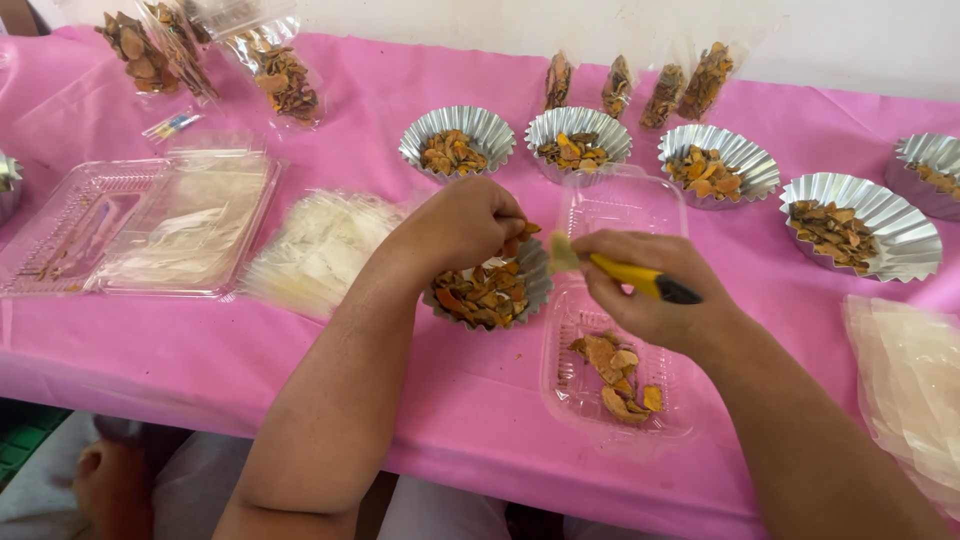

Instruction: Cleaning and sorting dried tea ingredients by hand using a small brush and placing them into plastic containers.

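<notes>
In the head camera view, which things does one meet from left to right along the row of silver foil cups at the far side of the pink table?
First foil cup → second foil cup → third foil cup → fourth foil cup → fifth foil cup, cut by the right edge. All hold dried orange-brown pieces.

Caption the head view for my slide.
Left hand picks dried pieces from a foil cup; right hand holds a yellow-handled tool.

On the tabletop (470, 400), a foil cup of chips (487, 293) sits at centre under the left hand (462, 225). At three o'clock lies an open clear tray (612, 330) holding chips, below the right hand (655, 290). Four foil cups (578, 135) stand in a row at twelve to two o'clock, filled bags (630, 88) behind them. At nine o'clock lies a stack of empty bags (315, 250), with a lidded tray (140, 225) beyond it.
</notes>
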